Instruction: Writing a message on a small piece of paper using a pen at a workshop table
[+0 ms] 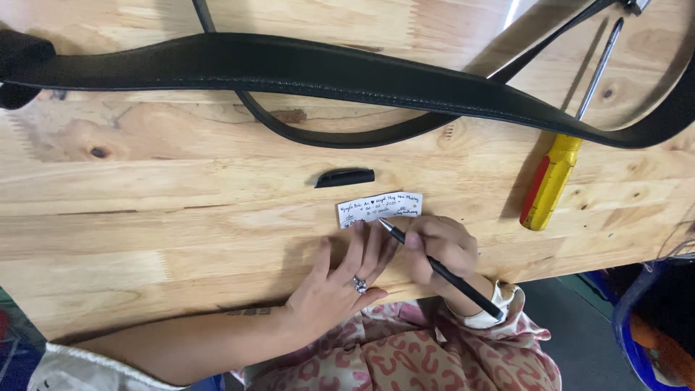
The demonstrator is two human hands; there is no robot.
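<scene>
A small white paper slip with handwriting lies on the wooden table near its front edge. My left hand, wearing a ring, rests flat on the table with its fingertips on the slip's lower edge. My right hand grips a black pen, its tip touching the slip's lower middle. A long black leather belt curves across the far part of the table.
A screwdriver with a yellow and red handle lies at the right, its shaft pointing away. A small black belt loop sits just beyond the slip. A blue bin stands on the floor at the lower right.
</scene>
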